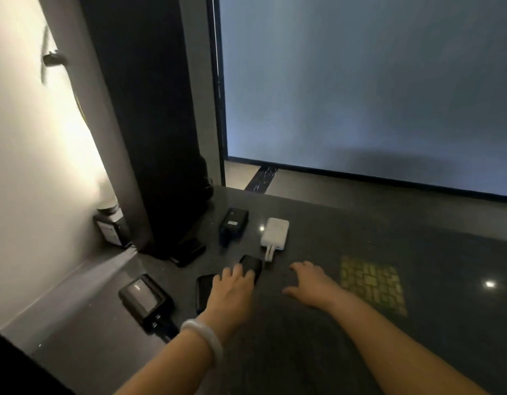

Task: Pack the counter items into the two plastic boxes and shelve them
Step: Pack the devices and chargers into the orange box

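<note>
A dark, polished stone counter (317, 352) fills the lower half of the frame, its speckled surface glossy enough to throw back small points of light and a yellowish grid-like reflection at the right. Near the lower centre the left hand (232, 289) reaches forward with its fingers curled over the near end of a small black rounded block (253, 266), apparently matte plastic; whether it truly grips it or only rests on it cannot be told. A pale, smooth bangle (202, 339) circles that wrist. Just right of it, the right hand (310, 285) hovers low over the bare counter with fingers spread and relaxed, holding nothing. Partly under the left hand lies a flat black slab (203, 292) with rounded corners. Towards the lower left sits a black boxy device with a glossy grey face (145, 300), a short stub at its near end. Further up, at mid-frame, a black rectangular pack with a small light label (233, 226) lies beside a white rounded power bank (275, 233) with short white cables trailing from its near edge. Left of these, a thin black flat item (188, 252) lies against the foot of a tall dark pillar (149, 124). In the corner at the left, a dark jar with a label (111, 228) stands by the white wall. A large frosted grey pane (360, 81) occupies the upper right. No plastic boxes are in view.
</note>
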Demonstrator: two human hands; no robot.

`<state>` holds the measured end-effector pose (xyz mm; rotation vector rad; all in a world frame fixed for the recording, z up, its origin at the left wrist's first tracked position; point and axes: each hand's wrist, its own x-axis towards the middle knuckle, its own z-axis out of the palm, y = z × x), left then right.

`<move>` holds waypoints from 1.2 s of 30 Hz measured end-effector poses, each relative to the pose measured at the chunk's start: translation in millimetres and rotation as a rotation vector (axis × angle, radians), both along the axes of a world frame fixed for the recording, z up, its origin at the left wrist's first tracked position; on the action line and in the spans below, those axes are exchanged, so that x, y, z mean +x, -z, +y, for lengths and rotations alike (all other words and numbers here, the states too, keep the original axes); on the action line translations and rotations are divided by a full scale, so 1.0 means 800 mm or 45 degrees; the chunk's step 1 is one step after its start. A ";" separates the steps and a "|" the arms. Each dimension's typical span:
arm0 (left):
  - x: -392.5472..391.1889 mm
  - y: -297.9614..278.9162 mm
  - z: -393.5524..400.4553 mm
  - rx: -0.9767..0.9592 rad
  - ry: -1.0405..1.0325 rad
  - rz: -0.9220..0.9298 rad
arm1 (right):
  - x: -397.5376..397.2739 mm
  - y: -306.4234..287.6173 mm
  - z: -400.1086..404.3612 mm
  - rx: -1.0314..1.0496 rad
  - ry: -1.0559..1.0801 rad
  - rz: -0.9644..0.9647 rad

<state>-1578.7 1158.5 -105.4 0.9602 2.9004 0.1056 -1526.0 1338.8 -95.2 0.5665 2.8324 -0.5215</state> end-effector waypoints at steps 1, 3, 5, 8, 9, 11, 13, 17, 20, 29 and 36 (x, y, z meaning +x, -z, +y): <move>-0.011 0.003 -0.001 0.021 -0.030 -0.017 | -0.015 0.004 0.000 -0.021 0.018 0.004; -0.030 0.008 -0.001 0.074 -0.077 -0.068 | -0.042 0.009 0.003 -0.077 0.086 0.018; -0.049 0.010 0.003 0.096 -0.118 -0.086 | -0.070 0.012 0.010 -0.155 0.168 0.060; -0.076 0.019 0.013 0.124 -0.166 -0.115 | -0.113 0.017 0.024 -0.260 0.266 0.138; -0.086 0.023 0.018 0.128 -0.174 -0.122 | -0.129 0.019 0.028 -0.284 0.304 0.152; -0.106 0.032 0.027 0.131 -0.197 -0.115 | -0.160 0.024 0.035 -0.309 0.391 0.150; -0.126 0.041 0.036 0.152 -0.225 -0.086 | -0.191 0.031 0.040 -0.299 0.450 0.148; -0.165 0.053 0.057 0.177 -0.288 -0.010 | -0.242 0.048 0.047 -0.269 0.551 0.154; -0.193 0.061 0.070 0.206 -0.356 0.080 | -0.258 0.066 0.047 -0.168 0.608 0.174; -0.287 0.060 0.101 0.309 -0.648 -0.051 | -0.264 0.089 0.055 -0.076 0.455 0.248; -0.308 0.087 0.122 0.127 -0.675 -0.023 | -0.258 0.093 0.064 -0.053 0.396 0.206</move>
